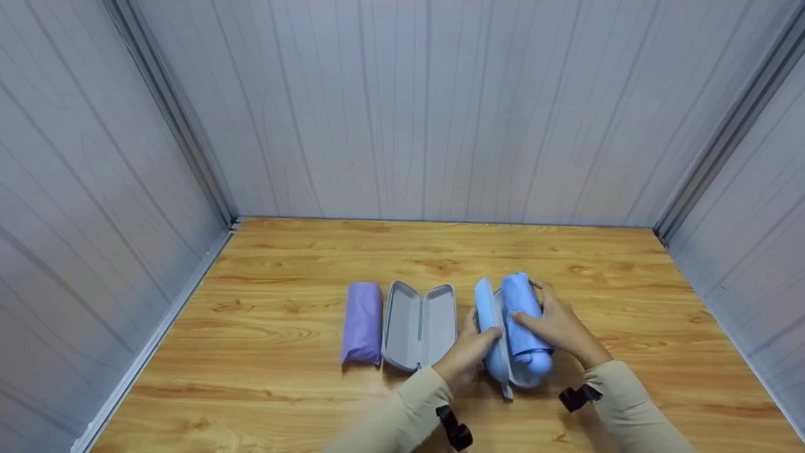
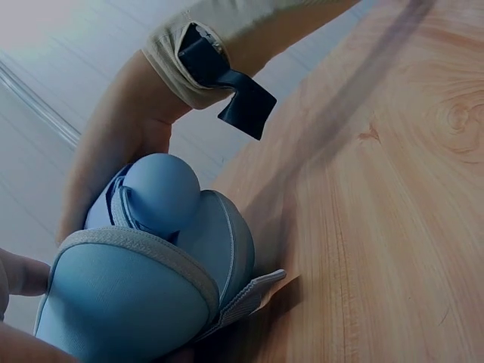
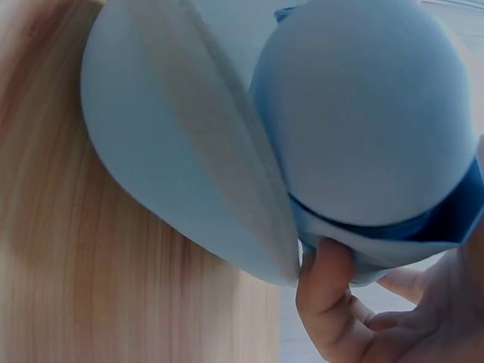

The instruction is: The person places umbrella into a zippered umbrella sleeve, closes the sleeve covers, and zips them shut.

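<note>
A folded blue umbrella (image 1: 521,302) with a rounded knob (image 2: 161,193) at its near end lies tilted within the open light blue case (image 1: 485,308). My right hand (image 1: 560,324) grips the umbrella from the right, thumb across its top. On the other side, my left hand (image 1: 466,352) holds the case's left half, thumb on its edge. From the right wrist, the knob (image 3: 363,113) shows large beside the case shell (image 3: 151,136), with fingers curled against the umbrella cloth. A short strap tab (image 2: 253,291) sticks out from the case's near end.
Left of my left hand lies an open grey case (image 1: 402,327), its two halves spread flat. A folded purple umbrella (image 1: 362,321) rests right beside it. The wooden table (image 1: 283,402) is bounded by pale panel walls (image 1: 390,126) at the back and sides.
</note>
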`<state>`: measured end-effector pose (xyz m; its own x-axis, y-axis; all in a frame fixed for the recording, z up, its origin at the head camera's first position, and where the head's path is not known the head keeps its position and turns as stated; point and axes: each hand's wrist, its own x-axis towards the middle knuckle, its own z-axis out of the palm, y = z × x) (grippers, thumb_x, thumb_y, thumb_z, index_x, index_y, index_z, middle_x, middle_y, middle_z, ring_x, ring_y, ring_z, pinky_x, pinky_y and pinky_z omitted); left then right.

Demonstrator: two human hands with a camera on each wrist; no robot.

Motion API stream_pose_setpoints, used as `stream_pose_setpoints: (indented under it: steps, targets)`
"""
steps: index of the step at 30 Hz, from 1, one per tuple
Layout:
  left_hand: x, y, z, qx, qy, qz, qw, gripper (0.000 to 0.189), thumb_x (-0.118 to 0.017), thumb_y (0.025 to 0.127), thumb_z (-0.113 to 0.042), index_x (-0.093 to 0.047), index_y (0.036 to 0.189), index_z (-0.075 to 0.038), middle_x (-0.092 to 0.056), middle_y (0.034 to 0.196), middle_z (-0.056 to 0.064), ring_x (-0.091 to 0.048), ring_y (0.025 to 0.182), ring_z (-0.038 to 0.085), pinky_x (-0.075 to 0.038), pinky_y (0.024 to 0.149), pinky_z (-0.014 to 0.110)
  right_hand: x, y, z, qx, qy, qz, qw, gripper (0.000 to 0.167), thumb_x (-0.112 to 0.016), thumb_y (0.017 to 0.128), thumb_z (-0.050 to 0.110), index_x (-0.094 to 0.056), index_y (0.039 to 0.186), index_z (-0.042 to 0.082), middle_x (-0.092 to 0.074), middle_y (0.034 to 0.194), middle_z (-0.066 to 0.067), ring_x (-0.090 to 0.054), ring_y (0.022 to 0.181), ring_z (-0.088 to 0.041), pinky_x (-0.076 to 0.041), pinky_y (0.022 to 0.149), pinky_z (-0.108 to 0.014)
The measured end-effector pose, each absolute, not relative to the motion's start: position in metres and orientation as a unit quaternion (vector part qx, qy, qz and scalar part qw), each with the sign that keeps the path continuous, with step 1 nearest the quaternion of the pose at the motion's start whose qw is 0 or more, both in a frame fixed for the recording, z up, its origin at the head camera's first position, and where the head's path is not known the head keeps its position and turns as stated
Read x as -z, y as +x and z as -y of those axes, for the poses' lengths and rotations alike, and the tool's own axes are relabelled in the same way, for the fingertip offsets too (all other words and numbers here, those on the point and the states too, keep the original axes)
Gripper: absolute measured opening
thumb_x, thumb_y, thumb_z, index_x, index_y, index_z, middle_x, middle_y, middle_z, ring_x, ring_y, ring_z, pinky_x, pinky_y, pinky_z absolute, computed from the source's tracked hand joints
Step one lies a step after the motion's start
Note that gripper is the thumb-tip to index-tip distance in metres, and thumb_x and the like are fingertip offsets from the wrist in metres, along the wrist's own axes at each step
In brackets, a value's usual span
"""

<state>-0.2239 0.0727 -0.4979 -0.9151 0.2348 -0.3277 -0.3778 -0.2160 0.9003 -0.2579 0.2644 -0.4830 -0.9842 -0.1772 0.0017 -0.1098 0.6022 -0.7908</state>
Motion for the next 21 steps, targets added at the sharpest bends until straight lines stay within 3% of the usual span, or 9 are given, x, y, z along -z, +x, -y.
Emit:
stream_pose_setpoints:
  steps: [11, 21]
  targets:
    - [0.495, -0.223, -0.070, -0.786, -0.032, -0.586, 0.193, 0.081, -0.061, 0.095, -0.016, -0.012, 0.160, -0.012, -0.031, 0.154, 0.021, -0.052, 0.120, 0.036, -0.046, 0.098, 0.053, 0.490, -0.263, -0.259, 0.367, -0.090, -0.926, 0.014, 0.089, -0.072, 0.092, 0.034, -0.021, 0.155, -0.001, -0.048, 0.134, -0.038, -0.060, 0.107, -0.042, -0.053, 0.085, -0.054]
    - [0.493, -0.224, -0.074, -0.792, -0.038, -0.582, 0.183, 0.078, -0.061, 0.096, -0.013, -0.015, 0.160, -0.012, -0.026, 0.158, 0.023, -0.046, 0.130, 0.039, -0.038, 0.108, 0.054, 0.495, -0.264, -0.251, 0.302, -0.079, -0.950, 0.020, 0.089, -0.070, 0.089, 0.032, -0.021, 0.155, -0.002, -0.048, 0.130, -0.039, -0.059, 0.106, -0.044, -0.053, 0.083, -0.055]
